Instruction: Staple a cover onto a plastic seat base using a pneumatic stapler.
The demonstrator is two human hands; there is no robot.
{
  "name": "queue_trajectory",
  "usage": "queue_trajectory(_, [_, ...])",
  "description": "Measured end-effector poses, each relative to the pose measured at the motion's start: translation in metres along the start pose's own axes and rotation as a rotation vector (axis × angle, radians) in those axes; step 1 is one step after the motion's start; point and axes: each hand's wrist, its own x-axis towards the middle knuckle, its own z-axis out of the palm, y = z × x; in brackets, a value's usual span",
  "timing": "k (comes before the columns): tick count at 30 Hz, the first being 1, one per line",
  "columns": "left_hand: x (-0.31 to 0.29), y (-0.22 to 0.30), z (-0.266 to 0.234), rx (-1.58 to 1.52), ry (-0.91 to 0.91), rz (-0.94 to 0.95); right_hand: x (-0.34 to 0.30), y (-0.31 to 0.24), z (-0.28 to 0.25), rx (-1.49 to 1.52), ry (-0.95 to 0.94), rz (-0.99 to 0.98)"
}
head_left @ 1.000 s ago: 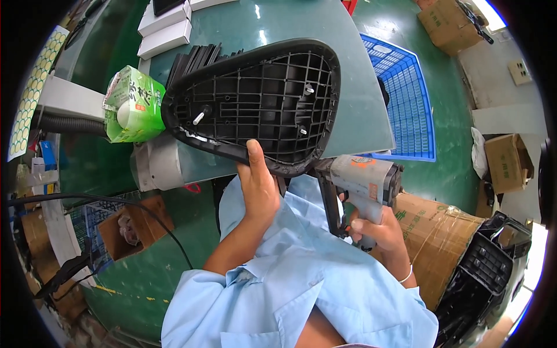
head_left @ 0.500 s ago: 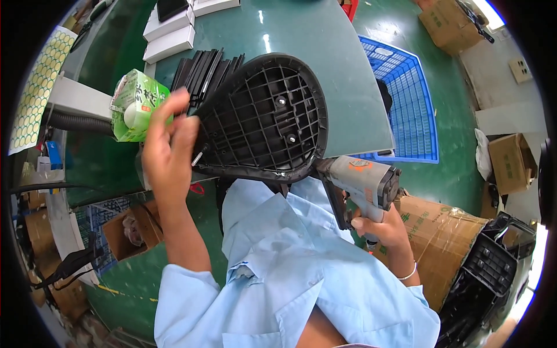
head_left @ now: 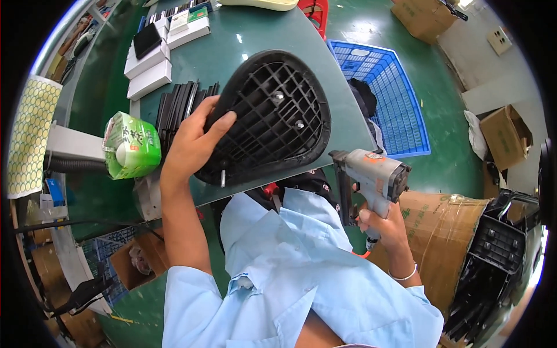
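Note:
A black plastic seat shell (head_left: 272, 119) with a ribbed grid underside and metal bolts stands tilted at the near edge of the green table. My left hand (head_left: 200, 136) grips its upper left rim, thumb on the ribbed side and fingers behind. In my right hand (head_left: 383, 223) is a grey pneumatic staple gun (head_left: 371, 174), held by its handle to the right of the seat shell. The gun's nose is apart from the shell. An orange hose leads from its handle.
Black strips (head_left: 177, 110) lie left of the shell, beside white boxes (head_left: 149, 78). A green carton (head_left: 133, 145) sits at the left. Beyond the table's right edge stands a blue crate (head_left: 400, 110). A big cardboard box (head_left: 438, 243) with black parts is at my right.
My left hand has come down from the air onto the seat shell's rim, and the shell is now tilted up. The staple gun has moved away from the shell's edge.

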Motion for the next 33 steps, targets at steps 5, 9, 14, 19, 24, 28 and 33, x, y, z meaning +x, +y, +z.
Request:
queue_trajectory(5, [0.016, 0.01, 0.019, 0.272, -0.07, -0.005, -0.001, 0.014, -0.014, 0.058, 0.025, 0.023])
queue_trajectory(9, [0.016, 0.005, 0.022, 0.217, -0.054, -0.043, 0.0, 0.008, -0.009, 0.051, 0.036, 0.009])
queue_trajectory(14, [0.016, 0.007, 0.022, 0.206, -0.053, -0.049, 0.009, 0.007, -0.009, -0.041, -0.017, -0.033])
queue_trajectory(19, [0.015, 0.004, 0.021, 0.248, -0.044, -0.043, 0.017, 0.001, -0.012, -0.121, -0.053, -0.027])
queue_trajectory(24, [0.015, 0.005, 0.022, 0.231, -0.04, -0.006, 0.027, 0.004, -0.018, -0.198, -0.097, -0.026])
queue_trajectory(28, [0.012, 0.007, 0.024, 0.308, -0.016, 0.026, 0.03, -0.007, -0.018, -0.228, -0.119, -0.035])
queue_trajectory(33, [0.005, 0.003, 0.03, 0.299, 0.063, -0.021, 0.019, 0.001, -0.009, -0.241, -0.068, -0.033])
